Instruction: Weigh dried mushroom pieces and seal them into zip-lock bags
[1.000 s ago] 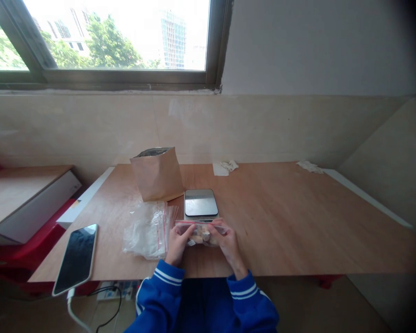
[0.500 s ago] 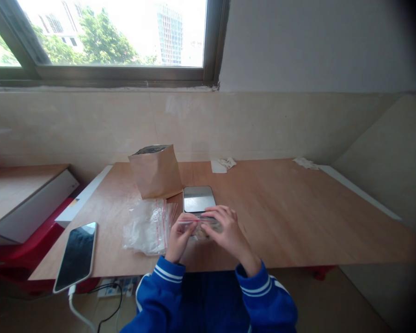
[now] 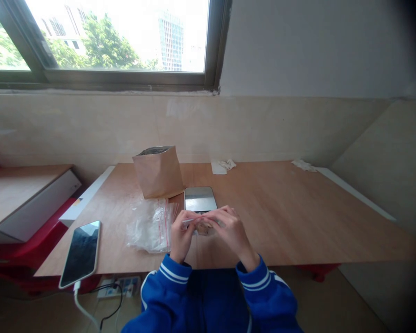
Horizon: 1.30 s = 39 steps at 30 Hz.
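Observation:
Between my hands is a small clear zip bag [image 3: 204, 228] with a red strip along its top and brownish contents I cannot identify. My left hand [image 3: 183, 232] pinches the strip at its left part. My right hand [image 3: 229, 226] pinches it from the right, the fingertips of both hands close together near the middle. Just beyond my fingers lies a flat scale [image 3: 200, 199] with a shiny metal top. Left of my left hand, a pile of clear zip bags [image 3: 149, 229] with red strips rests on the table.
A brown paper bag [image 3: 159, 173] stands open behind the zip bags. At the table's left front corner lies a phone [image 3: 81, 253] with a white cable [image 3: 79, 300]. Crumpled tissue [image 3: 228, 164] and a white paper [image 3: 218, 168] lie by the wall. The wooden table [image 3: 291, 217] stretches right.
My fingertips have drawn closer together along the bag's red strip, and more of the brownish contents shows below. The whole view has shifted slightly.

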Each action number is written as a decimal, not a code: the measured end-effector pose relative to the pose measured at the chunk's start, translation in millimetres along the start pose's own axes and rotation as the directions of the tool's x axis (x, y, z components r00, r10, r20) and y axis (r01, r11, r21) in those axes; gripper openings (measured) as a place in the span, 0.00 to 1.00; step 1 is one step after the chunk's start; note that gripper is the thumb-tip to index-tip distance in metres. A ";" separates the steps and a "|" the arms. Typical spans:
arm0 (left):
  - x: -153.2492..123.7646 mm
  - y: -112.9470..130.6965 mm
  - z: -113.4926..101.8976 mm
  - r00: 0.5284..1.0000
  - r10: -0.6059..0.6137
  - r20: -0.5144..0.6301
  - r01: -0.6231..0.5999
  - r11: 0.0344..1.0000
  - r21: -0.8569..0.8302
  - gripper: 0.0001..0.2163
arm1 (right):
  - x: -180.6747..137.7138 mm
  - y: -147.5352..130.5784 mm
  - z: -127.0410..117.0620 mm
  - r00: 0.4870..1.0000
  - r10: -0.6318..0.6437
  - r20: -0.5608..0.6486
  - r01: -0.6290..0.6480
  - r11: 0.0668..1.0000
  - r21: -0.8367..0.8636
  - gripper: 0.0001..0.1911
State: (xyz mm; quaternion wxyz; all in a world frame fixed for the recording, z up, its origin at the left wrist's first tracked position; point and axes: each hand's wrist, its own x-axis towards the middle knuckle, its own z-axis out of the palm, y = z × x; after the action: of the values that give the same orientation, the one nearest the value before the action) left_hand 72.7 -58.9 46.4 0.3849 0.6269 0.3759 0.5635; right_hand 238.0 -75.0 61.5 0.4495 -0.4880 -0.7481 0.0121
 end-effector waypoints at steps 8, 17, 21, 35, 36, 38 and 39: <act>11.2 14.0 -6.5 0.998 0.005 0.065 -0.007 0.999 0.033 0.06 | 2.0 1.0 -3.7 0.990 0.013 -0.140 -0.028 0.995 -0.099 0.10; 17.7 7.1 -14.2 0.986 -0.165 0.003 0.163 0.969 -0.183 0.10 | 2.3 18.1 -11.4 0.995 0.082 -0.056 -0.080 0.996 0.034 0.08; 19.0 4.6 -18.6 0.962 -0.208 0.178 0.247 0.942 -0.229 0.16 | 4.7 19.8 -13.8 0.971 0.201 -0.127 -0.192 0.979 0.073 0.11; 15.1 -11.7 3.6 0.936 -0.328 0.125 0.348 0.917 -0.198 0.15 | -7.3 10.8 5.8 0.725 0.548 0.417 -0.611 0.234 0.756 0.26; 14.7 -12.6 3.9 0.940 -0.318 0.125 0.337 0.923 -0.184 0.14 | -8.2 7.7 7.6 0.728 0.545 0.415 -0.606 0.229 0.762 0.24; 13.8 -12.5 4.1 0.940 -0.313 0.134 0.334 0.926 -0.175 0.14 | -8.4 3.4 10.1 0.748 0.561 0.355 -0.572 0.273 0.774 0.22; 13.6 -11.3 3.9 0.938 -0.317 0.140 0.339 0.924 -0.179 0.14 | -7.9 2.3 10.8 0.757 0.568 0.323 -0.556 0.300 0.775 0.21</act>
State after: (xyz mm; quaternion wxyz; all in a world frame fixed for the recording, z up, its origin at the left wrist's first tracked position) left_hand 77.3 -42.0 41.5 0.5547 0.5428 0.3953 0.4913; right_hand 233.1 -75.1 48.8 0.5963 -0.4392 -0.4244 0.5210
